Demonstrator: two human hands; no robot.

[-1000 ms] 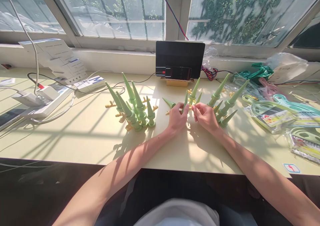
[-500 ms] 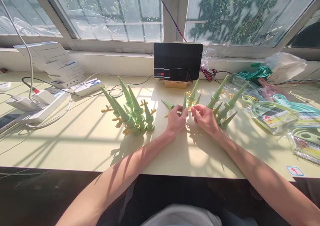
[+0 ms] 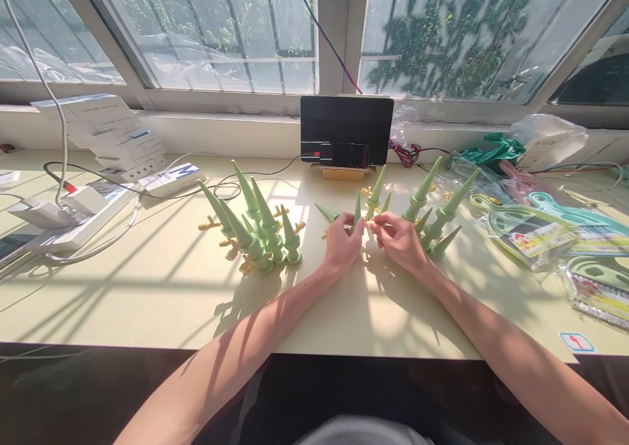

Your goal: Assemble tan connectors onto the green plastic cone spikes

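Observation:
My left hand (image 3: 344,242) is closed around a green pointed spike piece (image 3: 358,204) that stands upright between its fingers. Close beside it, my right hand (image 3: 401,240) pinches a small yellow branch-like piece (image 3: 367,222) against the spike's right side; the fingers partly hide where they meet. Just behind both hands rises another green spike (image 3: 377,188) with yellow bits on it. A loose green spike (image 3: 325,213) leans to the left of my left hand. Beyond my right hand stand more green spikes (image 3: 455,199). To the left, a cluster of green spikes (image 3: 265,222) carries several yellow branches (image 3: 211,222).
A black tablet (image 3: 346,117) with a phone (image 3: 344,155) before it stands at the back. On the left are a power strip (image 3: 88,225), cables and white boxes (image 3: 108,130). Wrapped brush-and-dustpan-like packs (image 3: 531,235) and plastic bags (image 3: 545,140) lie on the right.
The view has tilted up slightly, so the scene sits lower. My right fingertips have come a little closer to my left hand. Both hands keep their holds.

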